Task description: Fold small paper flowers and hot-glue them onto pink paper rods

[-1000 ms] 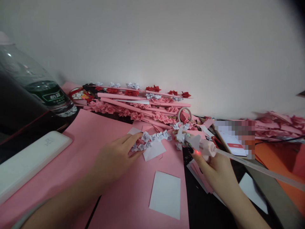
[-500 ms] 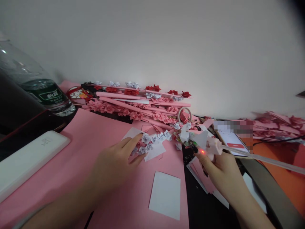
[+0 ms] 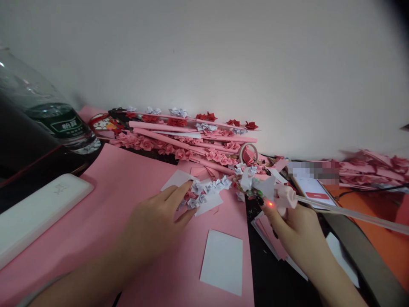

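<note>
My left hand [image 3: 156,219] has its thumb and fingers closed round a bunch of small folded paper flowers [image 3: 206,188], white with a little pink. The bunch lies over white paper on a large pink sheet [image 3: 105,204]. In my right hand [image 3: 297,228] is a white hot glue gun [image 3: 284,197] with a red light glowing by the thumb. A long clear glue stick [image 3: 348,214] sticks out of its back end. The gun's front points left toward the bunch; its nozzle is hidden among white paper flowers. A white paper rectangle [image 3: 221,262] lies near me.
Pink, red and white paper flower stems [image 3: 179,136] lie along the wall, with a tape roll [image 3: 248,154] beside them. At left are a water bottle [image 3: 68,125] and a white power bank [image 3: 47,213]. A phone [image 3: 311,189] lies behind my right hand, near paper slips [image 3: 268,234].
Both hands keep nearly the same pose and the same hold on the paper flowers and the glue gun. The whole view has shifted very slightly.
</note>
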